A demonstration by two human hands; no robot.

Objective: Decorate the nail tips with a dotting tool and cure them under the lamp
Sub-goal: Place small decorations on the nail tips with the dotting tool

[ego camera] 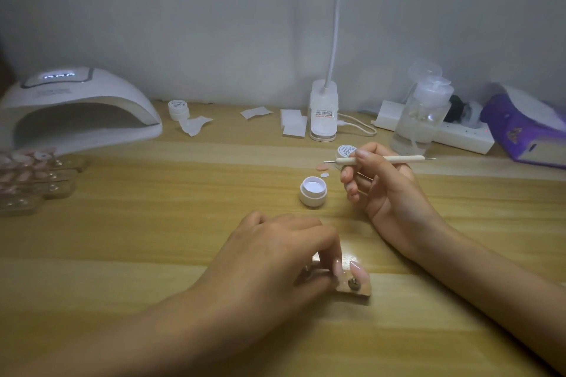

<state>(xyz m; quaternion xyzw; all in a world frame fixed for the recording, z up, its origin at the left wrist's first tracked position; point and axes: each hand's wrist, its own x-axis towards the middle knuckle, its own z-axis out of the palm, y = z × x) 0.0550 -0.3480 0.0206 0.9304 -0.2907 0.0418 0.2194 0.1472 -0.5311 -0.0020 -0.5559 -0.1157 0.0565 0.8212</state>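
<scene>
My right hand (379, 184) pinches a slim white dotting tool (395, 158), held level above the table, its metal tip pointing left. Just left of that hand stands an open white gel jar (313, 190), with its lid (346, 150) behind the tool. My left hand (272, 257) grips a small tan holder block (356, 292) near the front of the table; a pink nail tip (356, 271) stands on it. The white curing lamp (76, 107) sits at the far left with its display lit.
Racks of pink nail tips (33, 177) lie left, below the lamp. At the back are a second jar (178, 109), white wipes (293, 123), a clip desk lamp (324, 113), a pump bottle (424, 116), a power strip (459, 135) and a purple box (526, 131).
</scene>
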